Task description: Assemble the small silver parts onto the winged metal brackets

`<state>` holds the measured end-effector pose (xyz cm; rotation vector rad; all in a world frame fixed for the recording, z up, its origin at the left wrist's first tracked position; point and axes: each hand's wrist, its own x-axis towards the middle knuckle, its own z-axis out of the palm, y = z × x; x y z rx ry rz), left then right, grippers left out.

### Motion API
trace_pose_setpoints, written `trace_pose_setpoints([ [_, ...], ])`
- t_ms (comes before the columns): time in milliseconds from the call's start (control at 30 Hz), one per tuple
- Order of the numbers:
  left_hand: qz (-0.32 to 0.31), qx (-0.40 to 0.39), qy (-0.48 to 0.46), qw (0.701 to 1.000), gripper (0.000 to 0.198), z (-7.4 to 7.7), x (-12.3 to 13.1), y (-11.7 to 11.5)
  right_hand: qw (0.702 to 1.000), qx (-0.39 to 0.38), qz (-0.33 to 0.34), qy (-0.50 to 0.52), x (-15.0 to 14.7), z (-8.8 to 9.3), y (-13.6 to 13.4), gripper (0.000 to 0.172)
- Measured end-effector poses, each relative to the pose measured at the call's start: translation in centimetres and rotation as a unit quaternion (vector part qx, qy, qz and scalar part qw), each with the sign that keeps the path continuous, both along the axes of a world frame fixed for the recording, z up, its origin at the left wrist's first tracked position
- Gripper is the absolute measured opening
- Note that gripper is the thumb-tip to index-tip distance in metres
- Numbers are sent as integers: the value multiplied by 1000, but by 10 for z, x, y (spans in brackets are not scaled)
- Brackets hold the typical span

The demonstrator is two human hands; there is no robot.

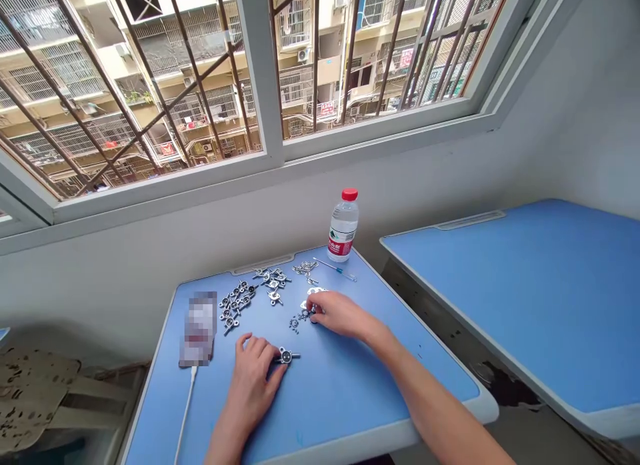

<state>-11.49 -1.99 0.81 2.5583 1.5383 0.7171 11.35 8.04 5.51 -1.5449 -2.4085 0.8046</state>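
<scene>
My left hand (255,371) rests on the blue desk. Its thumb and index finger grip a small metal fitting (286,356) with a round dark centre, a side lug and a stem pointing right. Farther back, my right hand (335,313) reaches down with its fingertips pinched together. What they hold, if anything, is hidden. Tiny dark parts (294,324) lie just left of those fingertips, and flat whitish plates (316,290) show partly behind them. Several similar fittings with dark centres (237,301) form a group at the left. More silvery fittings (273,279) lie behind.
A pile of small metal pieces (304,268) and a pen (336,269) lie near the back. A water bottle (343,225) with a red cap stands at the far corner. At left lies a phone (199,328) with a white cable (186,411). Another blue desk (525,285) is at right.
</scene>
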Motion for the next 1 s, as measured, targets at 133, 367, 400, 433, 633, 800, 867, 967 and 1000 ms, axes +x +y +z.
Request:
trace_pose_setpoints([
  [133, -17, 3, 4, 1000, 11, -2, -1, 1, 999, 21, -37, -9, 8, 1, 5, 18],
  [367, -23, -1, -3, 1000, 19, -4, -1, 2, 995, 54, -77, -24, 13, 1, 9, 26],
  [400, -23, -5, -3, 1000, 19, -4, -1, 2, 995, 53, -77, -25, 14, 1, 9, 27],
  [433, -23, -9, -3, 1000, 20, -4, -1, 2, 995, 53, -79, -29, 14, 1, 9, 27],
  [633, -25, -12, -5, 1000, 26, -3, -2, 1, 987, 42, -134, -73, 29, -1, 17, 29],
  [800, -24, -18, -5, 1000, 25, -1, -1, 0, 987, 33, -136, -72, 31, -2, 19, 25],
  [867, -25, -17, -4, 1000, 24, 0, 0, 0, 989, 30, -129, -67, 29, -3, 18, 24],
  [967, -24, -13, -1, 1000, 24, 1, 0, 1, 991, 23, -116, -63, 24, -5, 17, 25],
  [1000, -25, -11, -1, 1000, 23, 1, 0, 1, 992, 21, -113, -62, 23, -6, 16, 25],
])
